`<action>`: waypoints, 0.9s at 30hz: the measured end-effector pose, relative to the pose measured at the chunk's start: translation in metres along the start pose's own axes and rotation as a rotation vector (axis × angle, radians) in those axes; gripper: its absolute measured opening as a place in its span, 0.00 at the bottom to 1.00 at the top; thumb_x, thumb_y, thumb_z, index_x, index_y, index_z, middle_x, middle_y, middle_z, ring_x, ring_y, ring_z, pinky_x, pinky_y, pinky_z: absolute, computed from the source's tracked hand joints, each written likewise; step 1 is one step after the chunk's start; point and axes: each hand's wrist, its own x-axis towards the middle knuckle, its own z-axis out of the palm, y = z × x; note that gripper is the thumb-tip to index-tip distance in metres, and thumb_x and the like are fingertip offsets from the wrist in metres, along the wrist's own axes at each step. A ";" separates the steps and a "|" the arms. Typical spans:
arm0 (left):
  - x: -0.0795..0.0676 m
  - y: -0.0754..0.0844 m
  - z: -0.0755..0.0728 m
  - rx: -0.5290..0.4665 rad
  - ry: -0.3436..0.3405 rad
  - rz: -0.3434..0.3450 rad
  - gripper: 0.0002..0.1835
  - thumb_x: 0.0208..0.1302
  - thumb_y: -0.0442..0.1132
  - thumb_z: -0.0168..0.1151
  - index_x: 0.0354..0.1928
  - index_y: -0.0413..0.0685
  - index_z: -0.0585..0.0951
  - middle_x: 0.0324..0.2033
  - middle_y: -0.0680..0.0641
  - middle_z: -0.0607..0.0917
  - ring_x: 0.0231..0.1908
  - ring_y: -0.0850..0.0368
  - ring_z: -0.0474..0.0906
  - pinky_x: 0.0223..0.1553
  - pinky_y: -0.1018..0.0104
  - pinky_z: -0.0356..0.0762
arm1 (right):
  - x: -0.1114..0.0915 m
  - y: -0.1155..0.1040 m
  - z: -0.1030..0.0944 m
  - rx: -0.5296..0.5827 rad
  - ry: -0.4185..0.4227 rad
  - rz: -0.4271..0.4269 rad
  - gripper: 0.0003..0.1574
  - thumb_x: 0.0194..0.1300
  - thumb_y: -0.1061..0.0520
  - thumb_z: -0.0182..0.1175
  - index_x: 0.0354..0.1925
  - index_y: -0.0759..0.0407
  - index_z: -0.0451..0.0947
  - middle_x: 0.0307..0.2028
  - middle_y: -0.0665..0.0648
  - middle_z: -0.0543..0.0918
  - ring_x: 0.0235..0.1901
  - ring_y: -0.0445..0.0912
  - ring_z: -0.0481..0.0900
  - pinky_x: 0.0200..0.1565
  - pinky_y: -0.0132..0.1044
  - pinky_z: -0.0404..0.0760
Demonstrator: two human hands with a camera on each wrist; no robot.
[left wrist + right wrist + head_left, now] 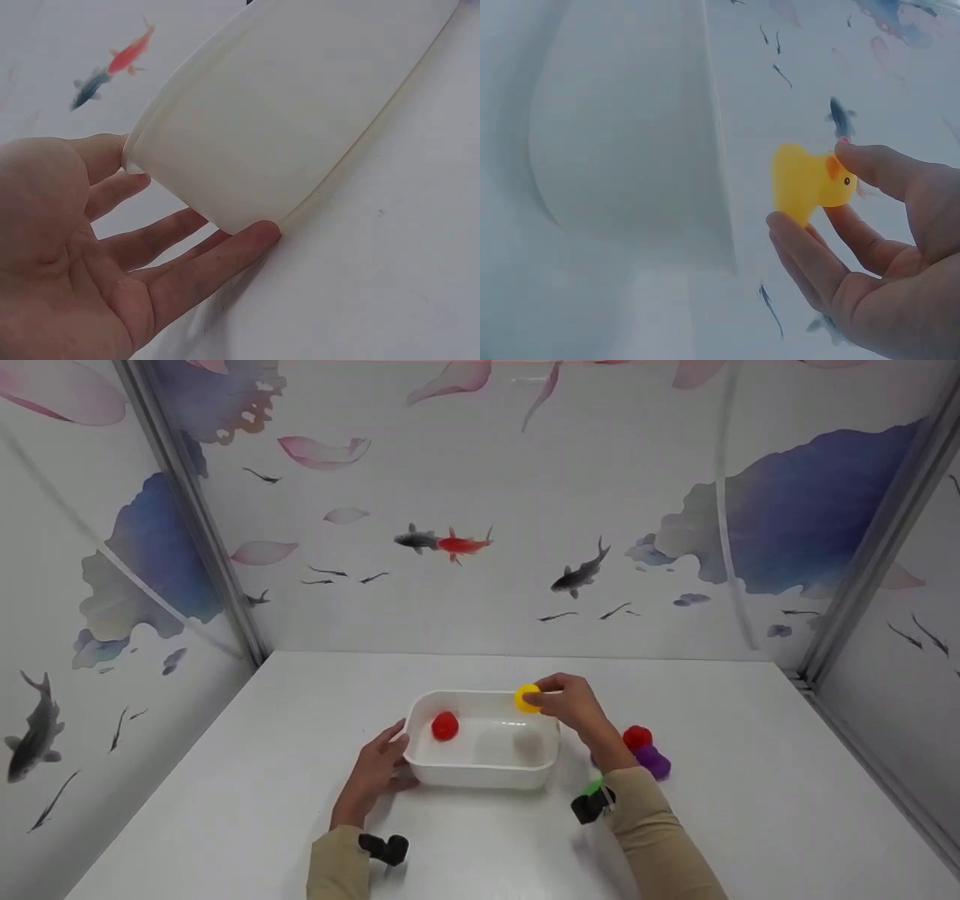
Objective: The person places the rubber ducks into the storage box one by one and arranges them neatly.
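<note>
In the head view's lower right, a green object (594, 787) is partly hidden behind the right sleeve (652, 825); the left wrist view's top edge cuts off the white tub (285, 112).

White table (757, 780). Behind table: white wall (465, 619), printed fish (459, 544), pink petals (319, 452), blue patches (817, 510). Flanking table: matching side panels (45, 607). Grey posts (196, 517) rise at table's far corners. Light soft, dim; pale streak (721, 510) on wall.

Left hand (97, 274) touching white container (262, 112) at rim and base, white tabletop (375, 277), 2 printed fish (114, 66)
</note>
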 end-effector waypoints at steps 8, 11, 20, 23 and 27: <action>-0.002 0.003 0.000 -0.011 0.005 0.006 0.31 0.78 0.50 0.50 0.78 0.55 0.60 0.66 0.34 0.76 0.58 0.42 0.81 0.50 0.50 0.87 | 0.013 -0.013 0.020 0.039 -0.027 -0.025 0.24 0.65 0.54 0.69 0.56 0.63 0.78 0.55 0.64 0.81 0.52 0.54 0.82 0.60 0.43 0.82; -0.002 0.004 0.001 -0.015 0.010 -0.001 0.30 0.78 0.49 0.51 0.77 0.55 0.60 0.65 0.34 0.76 0.55 0.45 0.82 0.49 0.50 0.87 | 0.017 -0.016 0.028 0.045 -0.036 -0.008 0.24 0.64 0.54 0.70 0.54 0.63 0.79 0.55 0.64 0.82 0.53 0.54 0.82 0.60 0.44 0.82; 0.001 0.000 0.001 -0.027 0.008 -0.003 0.29 0.78 0.48 0.49 0.78 0.55 0.60 0.66 0.34 0.76 0.57 0.44 0.82 0.49 0.52 0.87 | 0.023 -0.026 0.060 0.011 -0.044 0.057 0.23 0.62 0.54 0.71 0.52 0.63 0.80 0.52 0.62 0.83 0.50 0.53 0.82 0.59 0.43 0.84; 0.002 -0.001 0.001 -0.024 0.013 -0.006 0.29 0.78 0.48 0.49 0.77 0.56 0.60 0.66 0.34 0.76 0.57 0.44 0.81 0.49 0.53 0.87 | 0.027 -0.022 0.069 -0.001 -0.040 0.064 0.21 0.61 0.54 0.71 0.50 0.62 0.81 0.51 0.62 0.83 0.48 0.51 0.83 0.57 0.42 0.85; 0.003 -0.002 0.002 -0.034 0.014 -0.001 0.29 0.78 0.48 0.50 0.77 0.56 0.61 0.65 0.34 0.77 0.57 0.44 0.82 0.49 0.53 0.87 | 0.031 -0.015 0.079 -0.004 -0.036 0.056 0.21 0.60 0.56 0.72 0.48 0.65 0.81 0.49 0.62 0.84 0.45 0.51 0.84 0.54 0.41 0.86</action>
